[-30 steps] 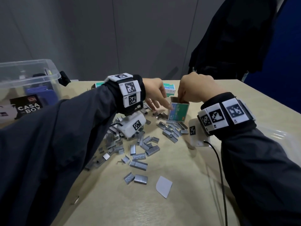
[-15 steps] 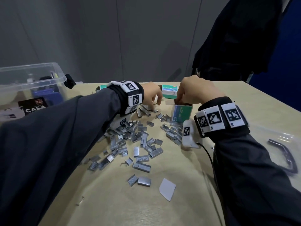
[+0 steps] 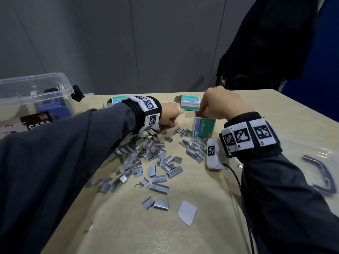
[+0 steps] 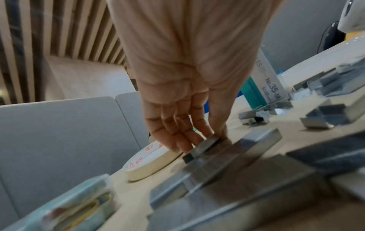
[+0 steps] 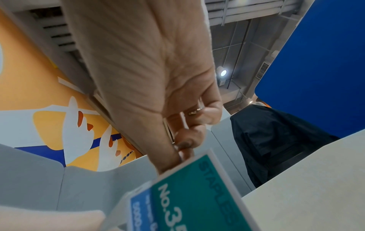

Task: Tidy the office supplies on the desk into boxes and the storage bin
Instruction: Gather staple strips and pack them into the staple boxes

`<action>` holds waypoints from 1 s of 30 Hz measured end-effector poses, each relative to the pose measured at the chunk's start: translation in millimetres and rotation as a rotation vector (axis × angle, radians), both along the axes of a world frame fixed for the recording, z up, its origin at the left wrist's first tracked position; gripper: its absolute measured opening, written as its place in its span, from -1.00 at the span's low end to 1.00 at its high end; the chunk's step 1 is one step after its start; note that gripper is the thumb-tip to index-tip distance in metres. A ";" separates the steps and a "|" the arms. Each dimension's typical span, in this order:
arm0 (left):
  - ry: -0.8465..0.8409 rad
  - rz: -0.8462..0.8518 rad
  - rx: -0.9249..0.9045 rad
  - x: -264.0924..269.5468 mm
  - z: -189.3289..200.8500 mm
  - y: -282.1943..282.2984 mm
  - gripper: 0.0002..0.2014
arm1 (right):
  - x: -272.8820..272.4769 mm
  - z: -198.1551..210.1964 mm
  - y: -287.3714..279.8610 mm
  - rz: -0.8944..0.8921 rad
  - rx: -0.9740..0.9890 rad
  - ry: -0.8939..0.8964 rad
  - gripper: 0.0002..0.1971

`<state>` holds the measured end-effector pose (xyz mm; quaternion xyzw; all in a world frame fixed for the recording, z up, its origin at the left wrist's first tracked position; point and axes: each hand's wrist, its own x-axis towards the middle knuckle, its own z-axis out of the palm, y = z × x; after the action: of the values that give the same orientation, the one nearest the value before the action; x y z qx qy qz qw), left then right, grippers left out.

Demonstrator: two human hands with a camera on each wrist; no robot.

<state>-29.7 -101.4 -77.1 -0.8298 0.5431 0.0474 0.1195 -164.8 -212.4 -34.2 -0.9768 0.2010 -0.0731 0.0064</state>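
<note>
Beige desk (image 3: pixel 128 226) inspected: left hand (image 3: pixel 169 114) pinches a staple strip (image 4: pixel 201 147) at the far left, long axis apparently left-right, while right hand (image 3: pixel 222 103) grips the upright staple box (image 3: pixel 202 129) just right.

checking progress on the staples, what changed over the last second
The left hand drew back from the upright staple box to the loose staples and now pinches a staple strip. The right hand stayed at the box's open top; the box, roll of tape and storage bin kept their places.
</note>
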 end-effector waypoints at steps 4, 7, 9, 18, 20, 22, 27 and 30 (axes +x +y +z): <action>-0.044 -0.032 0.033 -2.1 4.4 0.3 -0.76 | -1.4 0.0 -0.5 0.005 0.014 -0.028 -0.80; -0.031 -0.022 0.034 -2.4 7.7 3.8 -0.75 | -2.3 0.1 0.3 0.005 0.029 -0.034 -0.79; 0.021 0.007 -0.007 2.1 9.0 6.0 -0.77 | -3.2 0.4 0.7 0.006 0.035 -0.041 -0.79; 0.175 -0.003 -0.166 11.1 24.1 15.1 -0.89 | -6.1 3.1 1.4 -0.006 0.085 -0.116 -0.88; 0.247 0.005 -0.360 11.9 34.9 20.7 -0.84 | -8.1 4.7 2.8 0.007 0.117 -0.218 -0.91; 0.406 0.044 -0.610 13.0 47.4 27.7 -0.75 | -8.4 6.1 3.5 0.017 0.141 -0.369 -0.92; 0.810 0.203 -1.216 -2.4 69.9 32.0 -0.79 | -1.5 7.8 6.4 0.022 0.443 -0.544 -0.79; 0.997 0.275 -1.412 -18.6 70.6 23.5 -0.80 | 0.2 7.1 11.5 0.062 0.793 -0.543 -0.73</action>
<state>-48.3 -77.9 -6.5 -0.6507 0.3298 0.0713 -0.6803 -164.6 -200.9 -27.1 -0.8502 0.1752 -0.2431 0.4328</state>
